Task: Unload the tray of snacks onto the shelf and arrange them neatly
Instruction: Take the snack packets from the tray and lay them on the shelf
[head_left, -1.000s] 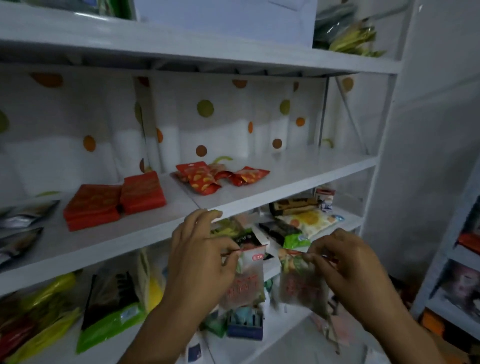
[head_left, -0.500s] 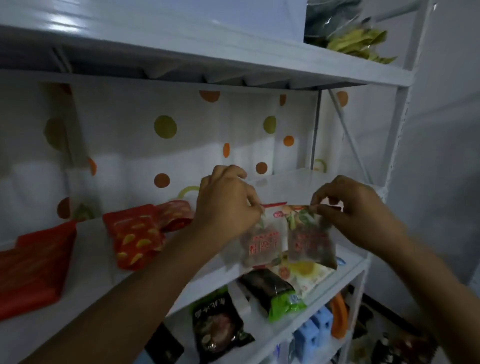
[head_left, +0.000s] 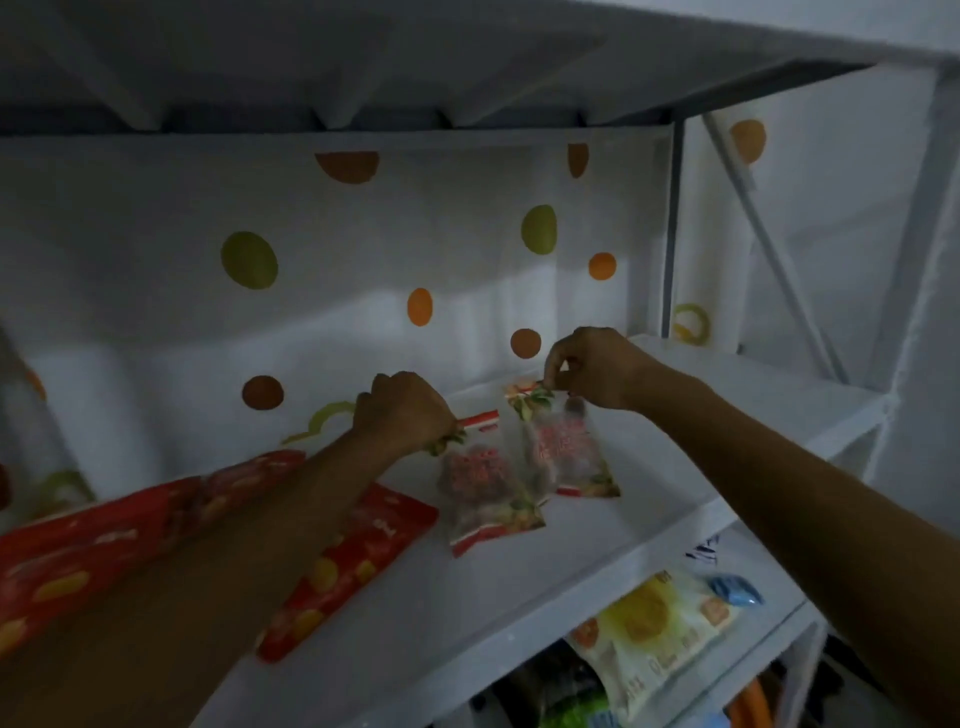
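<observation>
On the white shelf (head_left: 675, 499) I see the left packet (head_left: 485, 493), clear with red print, lying flat. The right packet (head_left: 566, 452), alike, touches it, slightly farther.

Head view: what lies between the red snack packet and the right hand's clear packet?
The left hand grips a second clear packet there, beside the right hand's packet; head view.

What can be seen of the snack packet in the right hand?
The packet is a small clear plastic pouch with red print, leaf art at the top and a red-and-white strip at the bottom; dark contents show through. The right hand pinches its top edge. Its lower end rests on the white shelf, and its left edge meets a similar second packet.
</observation>
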